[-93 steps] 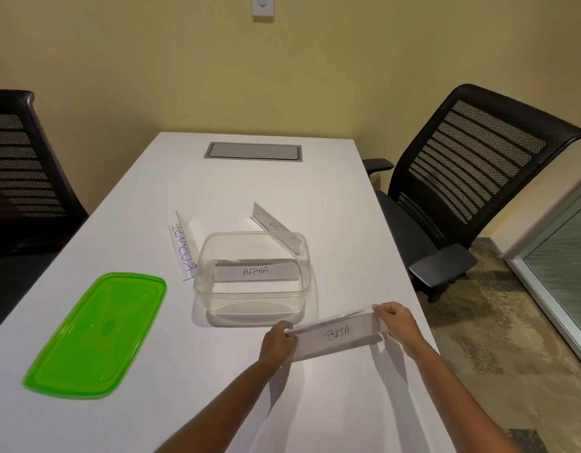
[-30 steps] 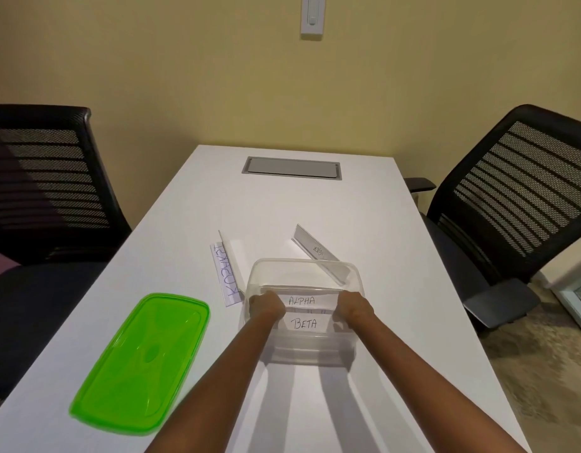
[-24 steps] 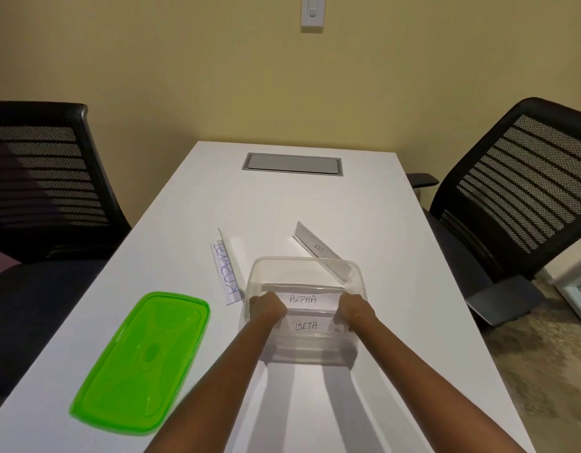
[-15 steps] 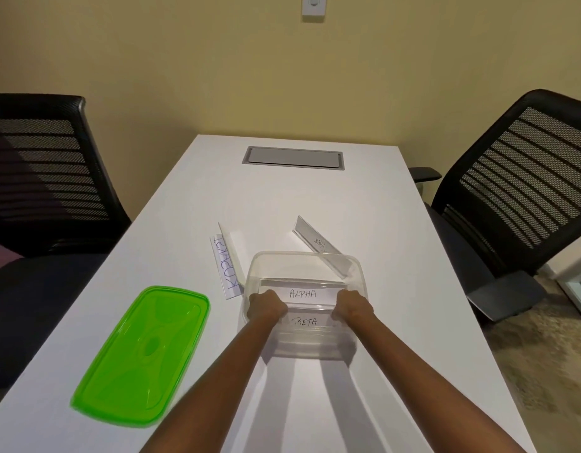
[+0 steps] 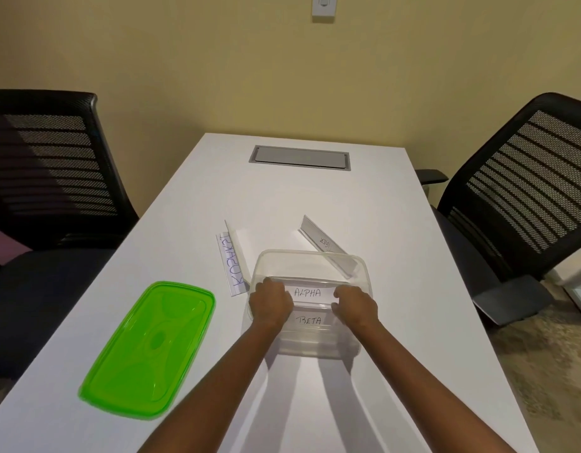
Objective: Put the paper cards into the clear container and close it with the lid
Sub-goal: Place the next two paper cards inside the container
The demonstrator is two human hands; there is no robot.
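Observation:
The clear container (image 5: 364, 273) stands on the white table (image 5: 397, 223). Two folded paper cards are inside it: ALPHA (image 5: 310, 293) further back and BETA (image 5: 310, 320) nearer to me. Both my hands reach into the container. My left hand (image 5: 271, 304) and my right hand (image 5: 356, 305) have their fingers curled at the two ends of the BETA card, close against the ALPHA card. A card with blue writing (image 5: 232, 261) lies left of the container. Another card (image 5: 321, 241) stands behind its right corner. The green lid (image 5: 148, 351) lies flat to the left.
Black mesh office chairs stand at the left (image 5: 53, 158) and the right (image 5: 517, 191) of the table. A grey cable hatch (image 5: 300, 157) is set into the table's far end. A light switch (image 5: 323, 4) is on the yellow wall.
Both hands carried the BETA card from in front of the container into it, in front of ALPHA. Over the last second the hands have barely moved.

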